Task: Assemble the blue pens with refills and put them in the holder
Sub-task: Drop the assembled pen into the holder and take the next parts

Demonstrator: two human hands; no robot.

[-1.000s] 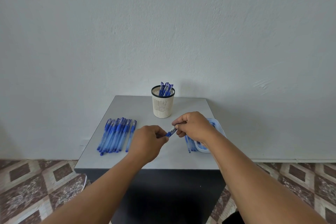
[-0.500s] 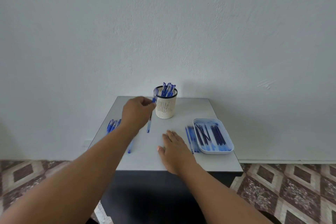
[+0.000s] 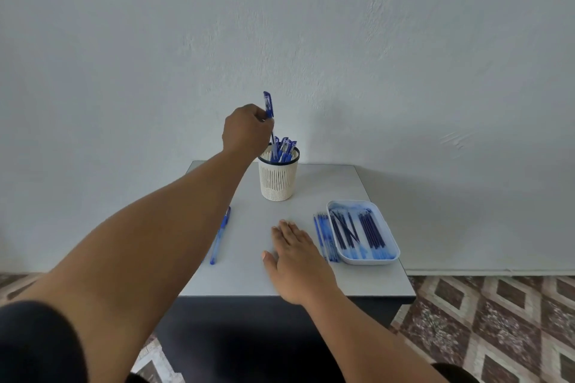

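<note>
At twelve o'clock on the grey counter (image 3: pixel 326 183) stood a cream mesh holder (image 3: pixel 278 181) with capped blue pens (image 3: pixel 284 149) upright inside. Above its rim, the left hand (image 3: pixel 245 130) pinched a blue pen (image 3: pixel 269 115) nearly upright, its lower end at the holder's mouth. At six o'clock the right hand (image 3: pixel 295 255) lay flat, fingers straight. At three o'clock sat a white tray (image 3: pixel 393 253) of refills (image 3: pixel 370 232), more refills (image 3: pixel 323 238) just beside it. Another pen (image 3: pixel 220 236) lay at nine o'clock.
</note>
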